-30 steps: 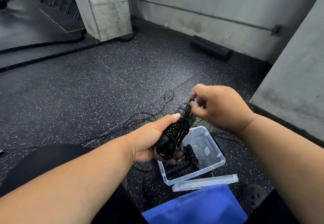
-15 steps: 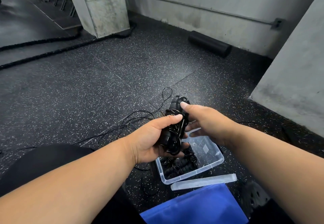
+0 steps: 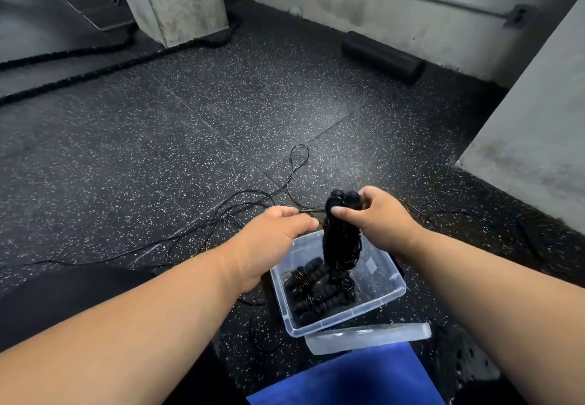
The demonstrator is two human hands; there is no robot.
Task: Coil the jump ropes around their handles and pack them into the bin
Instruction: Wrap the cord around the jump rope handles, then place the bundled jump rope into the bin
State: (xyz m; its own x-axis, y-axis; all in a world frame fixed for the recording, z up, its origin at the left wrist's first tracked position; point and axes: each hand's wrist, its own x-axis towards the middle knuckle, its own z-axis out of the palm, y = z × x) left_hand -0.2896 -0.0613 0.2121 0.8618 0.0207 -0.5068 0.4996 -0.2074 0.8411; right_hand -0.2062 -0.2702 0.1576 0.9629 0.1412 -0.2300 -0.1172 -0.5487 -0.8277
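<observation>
Rope bundle (image 3: 342, 240), gripped upright by the right hand (image 3: 376, 221), is held directly above the bin (image 3: 392, 290), left hand (image 3: 278, 230) released beside it.

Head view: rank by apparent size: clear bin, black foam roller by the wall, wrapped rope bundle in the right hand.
1. Clear bin, clearly largest in frame.
2. Foam roller.
3. Rope bundle, held by the right hand.
The roller and bundle look close in size; the roller sits much farther from the camera, so that order is unsure.

Left hand (image 3: 272, 240) fingertips motion-blurred (grasp unclear); blue sheet (image 3: 348, 379) cut by bottom edge.
</observation>
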